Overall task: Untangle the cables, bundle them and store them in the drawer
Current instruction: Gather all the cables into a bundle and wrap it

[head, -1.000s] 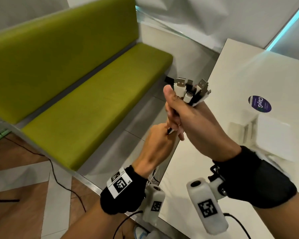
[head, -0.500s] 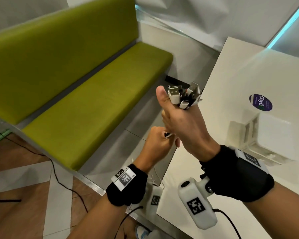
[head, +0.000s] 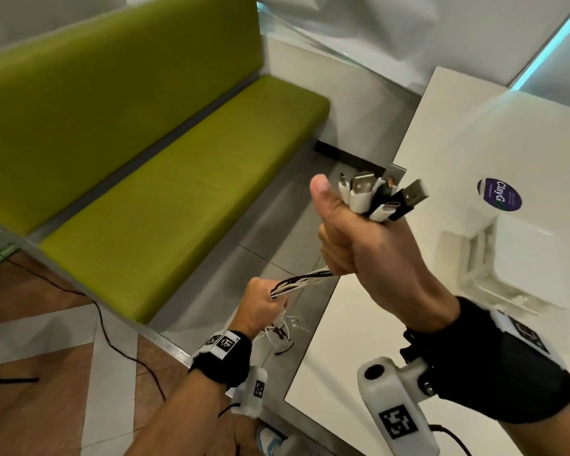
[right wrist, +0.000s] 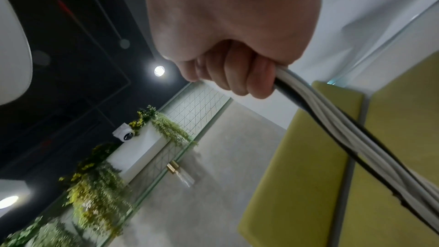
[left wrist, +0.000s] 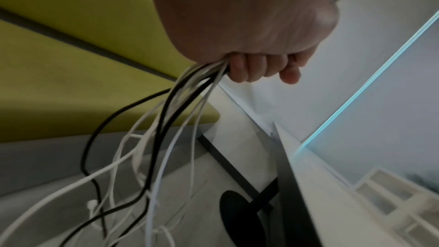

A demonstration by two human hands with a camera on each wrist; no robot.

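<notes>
We are fisting right hand (head: pixel 359 248) round USB cables (head: pixel 305 280), plugs (head: pixel 380 199) fanned above thumb, ends aligned. Left hand (head: pixel 260 306) curling fingers (left wrist: pixel 251 69) round strands lower down, tensioning for combing; loose tails (left wrist: pixel 147 166) dangling beside table (head: pixel 359 340). Drawer unseen.

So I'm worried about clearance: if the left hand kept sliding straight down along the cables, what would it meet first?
Probably the tangle of loose cables hanging below the left hand, its fingers curled round them; past that the floor, though depth is unclear.
</notes>
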